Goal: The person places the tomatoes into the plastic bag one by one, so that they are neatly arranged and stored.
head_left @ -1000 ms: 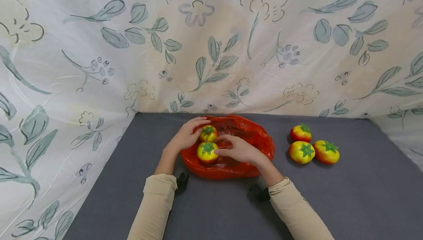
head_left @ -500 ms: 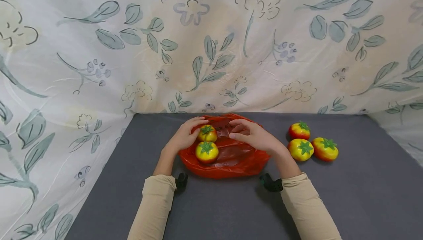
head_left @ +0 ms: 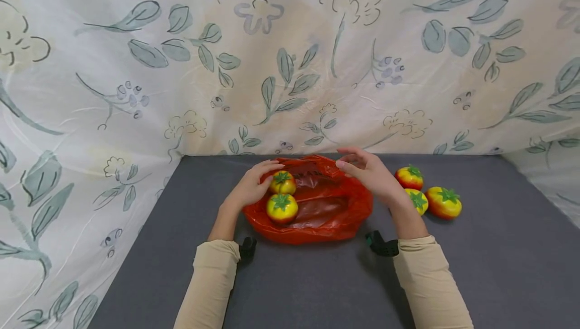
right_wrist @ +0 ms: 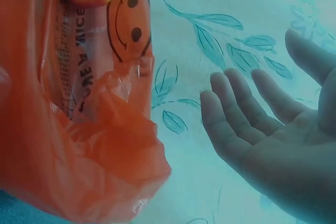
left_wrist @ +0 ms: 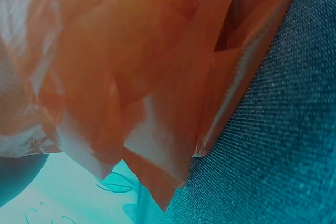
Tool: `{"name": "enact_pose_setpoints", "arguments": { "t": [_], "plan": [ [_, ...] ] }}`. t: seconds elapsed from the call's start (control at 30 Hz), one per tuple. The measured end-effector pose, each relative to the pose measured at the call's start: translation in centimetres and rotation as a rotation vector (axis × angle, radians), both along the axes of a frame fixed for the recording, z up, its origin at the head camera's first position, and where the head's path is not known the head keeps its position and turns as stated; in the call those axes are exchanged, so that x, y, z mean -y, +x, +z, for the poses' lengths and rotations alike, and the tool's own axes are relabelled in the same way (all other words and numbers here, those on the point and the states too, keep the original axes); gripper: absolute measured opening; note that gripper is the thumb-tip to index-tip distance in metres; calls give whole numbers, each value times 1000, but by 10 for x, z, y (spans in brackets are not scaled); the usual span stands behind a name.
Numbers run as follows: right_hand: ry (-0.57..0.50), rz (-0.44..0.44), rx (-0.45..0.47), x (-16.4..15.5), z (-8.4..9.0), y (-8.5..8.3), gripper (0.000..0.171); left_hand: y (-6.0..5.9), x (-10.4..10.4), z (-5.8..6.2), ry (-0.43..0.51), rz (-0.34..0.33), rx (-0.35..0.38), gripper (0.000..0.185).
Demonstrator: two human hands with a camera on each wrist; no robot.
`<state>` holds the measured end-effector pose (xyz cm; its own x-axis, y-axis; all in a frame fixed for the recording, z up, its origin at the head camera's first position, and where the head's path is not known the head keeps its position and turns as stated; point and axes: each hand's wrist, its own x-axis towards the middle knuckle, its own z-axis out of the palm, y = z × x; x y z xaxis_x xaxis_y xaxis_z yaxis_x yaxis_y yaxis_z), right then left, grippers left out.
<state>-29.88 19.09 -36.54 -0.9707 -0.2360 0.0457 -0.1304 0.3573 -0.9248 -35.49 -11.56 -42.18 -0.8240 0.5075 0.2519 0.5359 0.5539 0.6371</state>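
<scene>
On the grey table [head_left: 498, 248], mid-way through loading toy tomatoes into the red bag [head_left: 317, 213].

Two tomatoes already sit in the bag, one at the back [head_left: 283, 183] and one in front [head_left: 282, 208]. The left hand [head_left: 251, 188] rests at the bag's left edge by the back tomato, and I honestly can't tell if it's pinching plastic. The right hand [head_left: 371, 175] hovers over the bag's right rim with relaxed, empty fingers. I'd guess the next move is a reach right to the three loose tomatoes [head_left: 441, 202] and a grab, with the bag mouth kept wide. The right wrist view shows the bare palm [right_wrist: 283, 145] and a smiley print [right_wrist: 128, 22] on the bag, which the head view misses. The left wrist view gives only crumpled plastic [left_wrist: 131, 77] and cloth.
</scene>
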Motion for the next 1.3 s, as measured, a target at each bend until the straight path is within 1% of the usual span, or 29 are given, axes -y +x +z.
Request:
{"name": "enact_pose_setpoints", "arguments": {
  "t": [0.23,0.5,0.67,0.83,0.97,1.07,1.2,1.3],
  "plan": [
    [-18,-66,-32,-10,5,2,55,-1,2,-2,-9,1,-3,39],
    [-6,-123,-49,-35,9,7,58,-3,2,-4,-10,1,-2,39],
    [-4,-190,-53,-52,7,9,60,-2,1,-4,-10,-2,-4,38],
    [-12,-253,-77,-63,5,9,59,-2,1,-6,-14,0,-2,37],
    [-26,-335,-85,-68,4,9,60,-1,1,-7,-13,6,5,37],
    [-67,-412,-83,-73,3,10,60,-1,1,-6,-13,7,9,38],
    [-164,-528,-74,-80,3,11,56,-1,0,-6,-12,2,6,38],
    [-250,-613,-64,-90,-1,7,52,-2,0,-5,-12,2,4,38]
  ]
}}
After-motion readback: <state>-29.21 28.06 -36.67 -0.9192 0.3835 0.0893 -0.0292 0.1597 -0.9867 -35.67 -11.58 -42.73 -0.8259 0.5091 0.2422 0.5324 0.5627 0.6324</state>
